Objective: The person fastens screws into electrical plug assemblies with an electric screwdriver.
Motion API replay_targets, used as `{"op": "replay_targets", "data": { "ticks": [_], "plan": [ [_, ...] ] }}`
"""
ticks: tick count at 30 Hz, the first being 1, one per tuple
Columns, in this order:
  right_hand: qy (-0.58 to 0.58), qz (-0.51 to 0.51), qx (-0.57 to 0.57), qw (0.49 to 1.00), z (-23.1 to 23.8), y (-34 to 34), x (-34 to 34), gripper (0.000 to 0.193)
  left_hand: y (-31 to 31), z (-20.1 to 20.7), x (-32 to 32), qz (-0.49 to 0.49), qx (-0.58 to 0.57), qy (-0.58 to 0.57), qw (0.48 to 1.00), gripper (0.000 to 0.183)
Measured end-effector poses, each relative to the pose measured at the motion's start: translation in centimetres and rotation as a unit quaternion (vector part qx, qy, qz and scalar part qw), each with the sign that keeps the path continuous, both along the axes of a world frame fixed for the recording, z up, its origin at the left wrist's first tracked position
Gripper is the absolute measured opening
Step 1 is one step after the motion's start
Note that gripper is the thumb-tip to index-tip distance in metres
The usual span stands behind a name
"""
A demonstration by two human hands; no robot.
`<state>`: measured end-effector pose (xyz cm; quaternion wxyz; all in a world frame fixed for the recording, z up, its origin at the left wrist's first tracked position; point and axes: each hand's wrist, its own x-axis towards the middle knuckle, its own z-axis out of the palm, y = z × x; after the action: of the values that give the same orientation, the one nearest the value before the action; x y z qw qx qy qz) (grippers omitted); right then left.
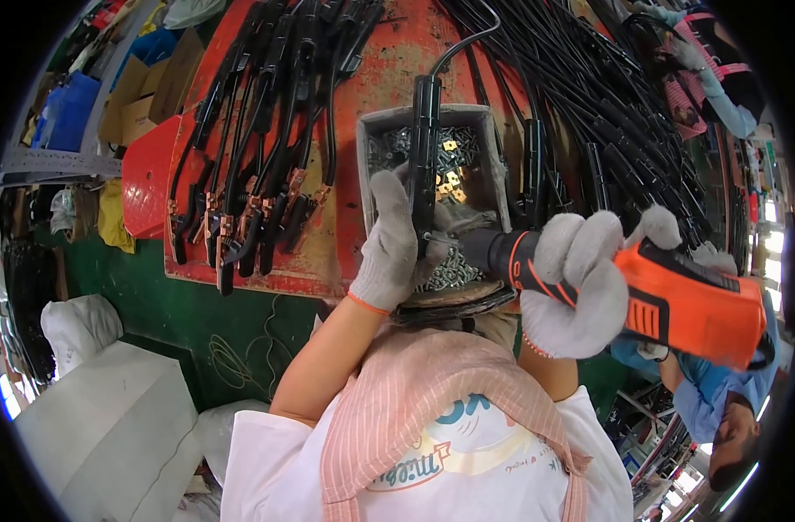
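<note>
My left hand (387,242), in a white knit glove, is closed round the lower part of a black tubular handle (426,122) with a cable (471,36) running from its top. The handle stands lengthwise over a grey box (364,174) of small screws (450,271) and brass-coloured pieces (450,185). My right hand (580,283), gloved too, is wrapped round an orange and black cordless power screwdriver (693,306). The driver points left, its bit at the side of the handle by my left fingers. Whether the bit sits in a screw I cannot tell.
Several black holders with copper ends (250,213) lie left on the red worktable (389,52). Many black cables (580,96) with handles spread to the right. A white box (110,426) stands lower left. Other people (719,96) are at the right, one close by (711,391).
</note>
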<state>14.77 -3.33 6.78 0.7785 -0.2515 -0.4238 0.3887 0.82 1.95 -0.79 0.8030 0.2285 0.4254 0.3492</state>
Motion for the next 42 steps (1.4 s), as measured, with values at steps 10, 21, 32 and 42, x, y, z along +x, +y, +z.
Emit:
{"op": "replay_targets", "data": {
  "ticks": [10, 21, 32, 42],
  "plan": [
    [-0.124, 0.024, -0.044, 0.991, 0.0, -0.1, -0.3, 0.024, 0.0, 0.4, -0.4, -0.036, 0.001, 0.033, 0.999, 0.086],
    [-0.134, -0.085, -0.04, 0.987, 1.3, 0.3, -2.0, 0.04, 0.0, -1.0, -0.7, -0.019, -0.008, -0.003, 1.0, 0.099],
    [-0.12, -0.195, -0.061, 0.972, 0.1, 6.3, 0.8, 0.055, 1.2, 1.6, -1.4, -0.015, -0.105, -0.11, 0.988, 0.028],
    [-0.091, -0.178, -0.128, 0.971, -3.5, 8.0, 1.3, 0.05, 1.7, 1.6, -0.8, -0.038, -0.115, -0.065, 0.99, 0.048]
  ]
}}
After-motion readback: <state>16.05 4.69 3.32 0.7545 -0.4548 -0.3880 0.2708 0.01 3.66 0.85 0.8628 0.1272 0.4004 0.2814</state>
